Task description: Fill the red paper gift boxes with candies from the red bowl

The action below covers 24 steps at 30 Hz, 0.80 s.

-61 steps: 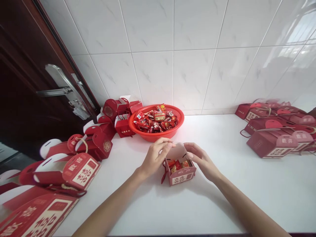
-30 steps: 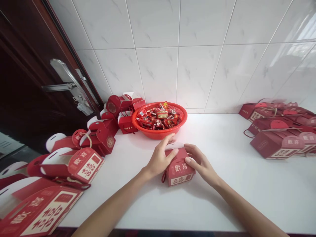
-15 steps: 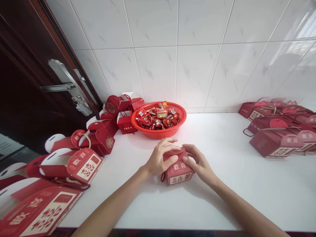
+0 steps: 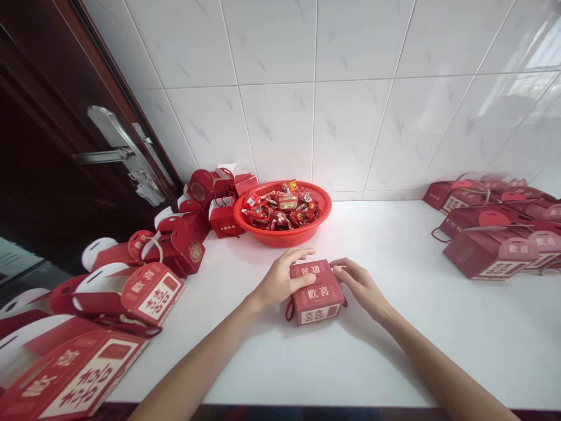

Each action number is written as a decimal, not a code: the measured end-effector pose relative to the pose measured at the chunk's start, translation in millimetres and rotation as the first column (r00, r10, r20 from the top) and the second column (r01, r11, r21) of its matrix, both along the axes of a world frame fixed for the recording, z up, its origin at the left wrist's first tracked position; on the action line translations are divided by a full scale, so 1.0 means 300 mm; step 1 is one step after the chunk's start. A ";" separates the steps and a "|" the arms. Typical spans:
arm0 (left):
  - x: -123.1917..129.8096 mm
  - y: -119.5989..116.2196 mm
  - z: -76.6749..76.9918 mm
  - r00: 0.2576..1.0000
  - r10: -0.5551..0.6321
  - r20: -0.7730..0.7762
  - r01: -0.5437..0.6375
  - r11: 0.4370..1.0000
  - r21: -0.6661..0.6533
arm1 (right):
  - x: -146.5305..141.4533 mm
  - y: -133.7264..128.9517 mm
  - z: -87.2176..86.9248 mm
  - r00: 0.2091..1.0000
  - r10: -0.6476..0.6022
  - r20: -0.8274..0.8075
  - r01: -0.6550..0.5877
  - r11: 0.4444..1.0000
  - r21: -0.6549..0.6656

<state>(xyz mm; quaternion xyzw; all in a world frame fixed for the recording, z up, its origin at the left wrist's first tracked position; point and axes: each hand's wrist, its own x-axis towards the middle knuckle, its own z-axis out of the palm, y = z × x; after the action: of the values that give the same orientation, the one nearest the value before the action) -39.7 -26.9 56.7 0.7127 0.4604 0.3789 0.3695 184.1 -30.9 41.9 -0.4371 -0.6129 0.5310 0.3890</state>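
Steadying the red gift box on the tabletop: left grip spread, thumb on top; right grip at right edge, cannot tell if pinching. Light, even pressure on top flaps should avoid creasing.

Colander: plastic, smooth, slight sheen. Candies in it: glossy, crinkled film wrappers. Closed gift box in front of colander: smooth printed card, near matt; cord loop textile-looking. Open gift boxes left of colander: card, matt white insides. Wall tiles behind colander: glossy, ceramic-looking. Tabletop under it: smooth, soft sheen. Door handle far left of colander: shiny metal.
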 end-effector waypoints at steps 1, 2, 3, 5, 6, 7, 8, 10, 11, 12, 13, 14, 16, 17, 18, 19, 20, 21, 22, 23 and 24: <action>-0.002 0.001 -0.002 0.999 0.043 -0.006 -0.043 0.999 -0.005 | 0.001 -0.003 0.005 1.000 0.013 -0.028 -0.014 0.999 -0.032; -0.003 0.002 -0.004 0.995 0.093 -0.019 -0.093 0.996 -0.014 | 0.002 -0.005 0.009 0.998 0.025 -0.059 -0.029 0.998 -0.062; -0.004 0.003 -0.004 0.989 0.144 -0.039 -0.145 0.989 -0.025 | 0.005 -0.006 0.012 0.995 0.034 -0.091 -0.042 0.995 -0.086; -0.007 0.006 -0.003 0.970 0.225 -0.087 -0.229 0.973 -0.039 | 0.014 0.000 0.016 0.985 0.037 -0.171 -0.056 0.992 -0.110; -0.007 0.008 -0.002 0.962 0.249 -0.108 -0.255 0.966 -0.041 | 0.019 0.005 0.020 0.975 0.026 -0.219 -0.051 0.993 -0.109; -0.008 0.009 0.000 0.957 0.264 -0.124 -0.271 0.962 -0.038 | 0.025 0.012 0.024 0.963 0.009 -0.270 -0.036 0.995 -0.098; -0.008 0.010 0.002 0.952 0.274 -0.136 -0.281 0.959 -0.034 | 0.028 0.020 0.030 0.949 -0.010 -0.315 -0.016 0.997 -0.081; -0.009 0.011 0.005 0.943 0.291 -0.162 -0.300 0.953 -0.039 | 0.031 0.033 0.043 0.931 -0.023 -0.363 0.013 0.999 -0.030; -0.010 0.011 0.006 0.937 0.299 -0.178 -0.313 0.948 -0.052 | 0.029 0.037 0.050 0.932 -0.016 -0.363 0.018 1.000 0.002; -0.010 0.010 0.007 0.932 0.307 -0.193 -0.325 0.943 -0.070 | 0.024 0.040 0.055 0.939 -0.002 -0.344 0.014 0.999 0.033; -0.009 0.008 0.008 0.929 0.311 -0.202 -0.334 0.938 -0.089 | 0.018 0.041 0.058 0.951 0.020 -0.308 0.000 0.998 0.063; -0.009 0.006 0.009 0.929 0.312 -0.201 -0.337 0.936 -0.105 | 0.010 0.041 0.059 0.966 0.047 -0.256 -0.024 0.995 0.092; -0.006 0.002 0.010 0.937 0.304 -0.171 -0.327 0.936 -0.129 | -0.006 0.037 0.055 0.987 0.090 -0.132 -0.070 0.986 0.151; -0.005 0.000 0.010 0.944 0.295 -0.148 -0.315 0.939 -0.140 | -0.012 0.036 0.052 0.992 0.102 -0.073 -0.087 0.979 0.184; -0.005 0.000 0.011 0.951 0.284 -0.123 -0.301 0.942 -0.150 | -0.018 0.034 0.048 0.994 0.106 -0.025 -0.098 0.971 0.219; -0.005 0.001 0.011 0.957 0.272 -0.099 -0.285 0.944 -0.166 | -0.022 0.033 0.044 0.995 0.103 0.007 -0.101 0.963 0.252; -0.008 0.004 0.013 0.963 0.260 -0.071 -0.269 0.945 -0.187 | -0.024 0.032 0.041 0.995 0.095 0.025 -0.098 0.955 0.278; -0.013 0.008 0.017 0.968 0.248 -0.036 -0.250 0.943 -0.217 | -0.024 0.032 0.039 0.995 0.089 0.032 -0.095 0.950 0.296; -0.021 0.013 0.024 0.970 0.244 0.011 -0.233 0.939 -0.253 | -0.024 0.032 0.037 0.996 0.087 0.033 -0.093 0.948 0.304; -0.031 0.018 0.035 0.967 0.246 0.071 -0.217 0.933 -0.288 | -0.023 0.032 0.035 0.996 0.084 0.032 -0.090 0.948 0.304; -0.044 0.023 0.050 0.958 0.248 0.144 -0.193 0.929 -0.317 | -0.021 0.032 0.034 0.996 0.080 0.029 -0.085 0.950 0.300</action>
<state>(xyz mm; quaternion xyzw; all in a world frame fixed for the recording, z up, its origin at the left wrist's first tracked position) -53.0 -19.9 71.7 0.5547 0.5543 0.4070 0.4685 177.7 -21.5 52.0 -0.3511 -0.7074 0.4438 0.4234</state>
